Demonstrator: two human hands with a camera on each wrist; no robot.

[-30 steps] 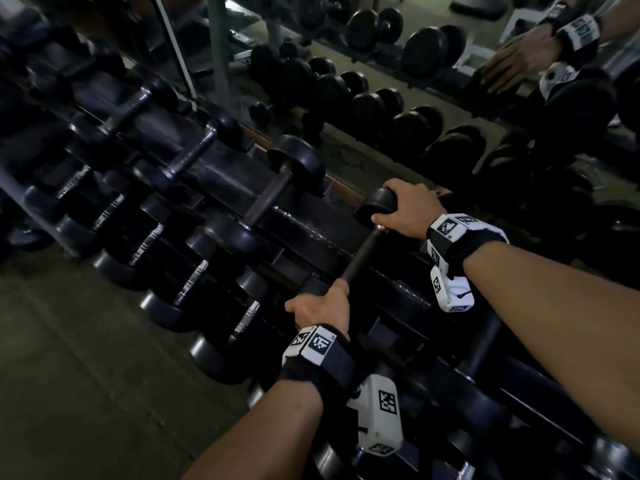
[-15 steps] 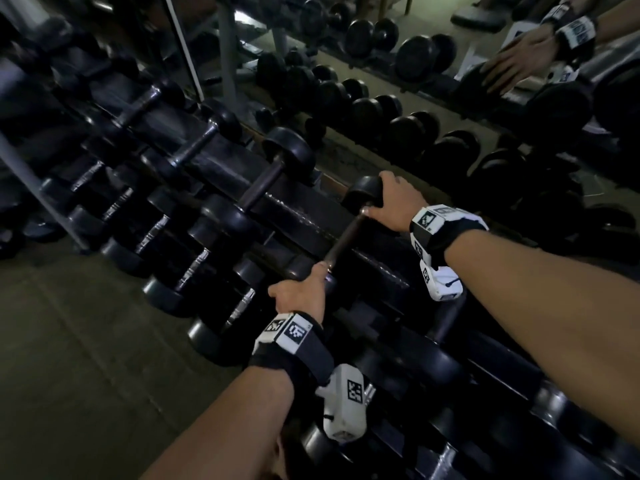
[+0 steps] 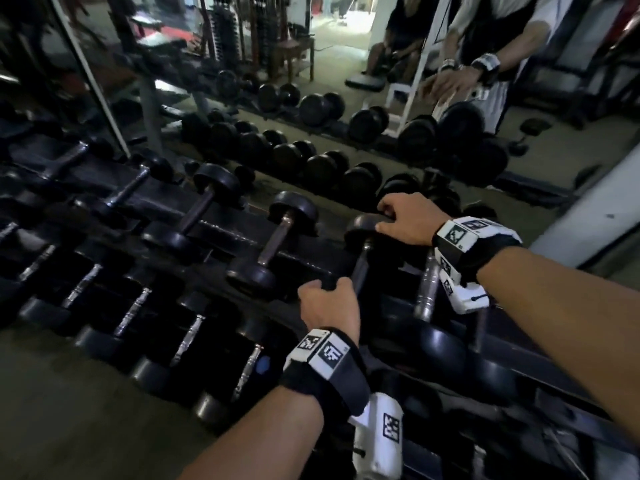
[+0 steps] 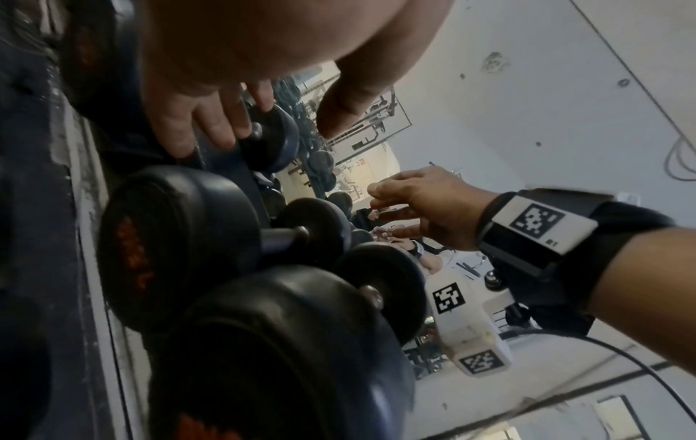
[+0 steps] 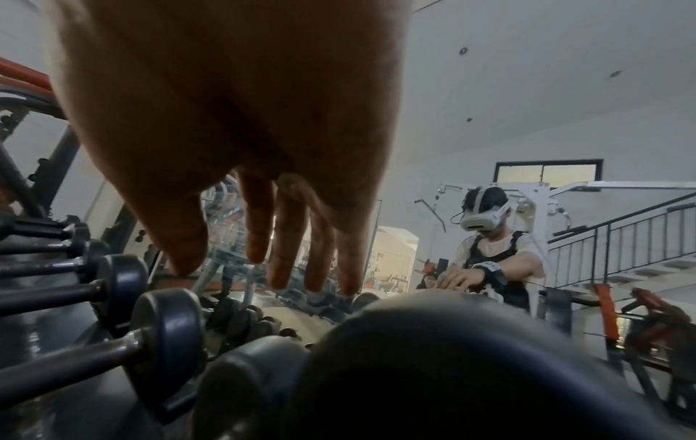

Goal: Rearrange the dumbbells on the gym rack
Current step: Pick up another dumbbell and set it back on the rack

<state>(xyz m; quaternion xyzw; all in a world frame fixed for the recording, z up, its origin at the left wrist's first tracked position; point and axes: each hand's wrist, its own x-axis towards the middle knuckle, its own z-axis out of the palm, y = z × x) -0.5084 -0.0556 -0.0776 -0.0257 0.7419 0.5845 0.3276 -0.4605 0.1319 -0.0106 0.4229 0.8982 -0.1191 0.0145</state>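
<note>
Dumbbell: a small black round-headed dumbbell (image 3: 362, 251) with a dark metal handle lies across the top tier of the black steel gym rack (image 3: 221, 226).
Left hand (image 3: 329, 304): fingers curled over its near end.
Right hand (image 3: 407, 220): fingers spread, resting on the far head.
Risk: probably rolling into the neighbouring dumbbell (image 3: 273, 242); pinched fingers.

Dim light is leaving the dumbbell rack (image 3: 214, 230) nearly black in the head view, with faint glints showing on chrome handles below it. Brighter daylight is coming from the mirror (image 3: 346, 46) behind the rack. Wide-angle distortion is bending the edges. In both wrist views, the nearest weights and palms are blurring, underexposed against pale walls.
</note>
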